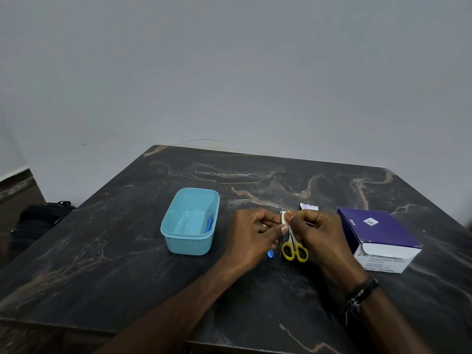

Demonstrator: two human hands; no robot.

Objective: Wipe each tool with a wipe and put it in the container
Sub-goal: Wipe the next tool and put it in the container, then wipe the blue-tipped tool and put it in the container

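My left hand (251,232) and my right hand (316,233) meet over the middle of the dark marble table (127,264). My right thumb and fingers pinch a small white wipe (283,217). My left fingers pinch a thin tool whose blue end (270,253) sticks out below the hand; its upper part is hidden by the fingers and the wipe. Yellow-handled scissors (295,251) lie on the table just below the hands, blades pointing away from me. The light blue container (190,221) stands to the left, with a blue tool (209,224) lying inside.
A purple and white box of alcohol swabs (380,238) stands right of my right hand. A torn white wrapper (309,206) lies behind the hands. A black bag (38,221) sits on the floor off the table's left edge. A wall stands behind the table.
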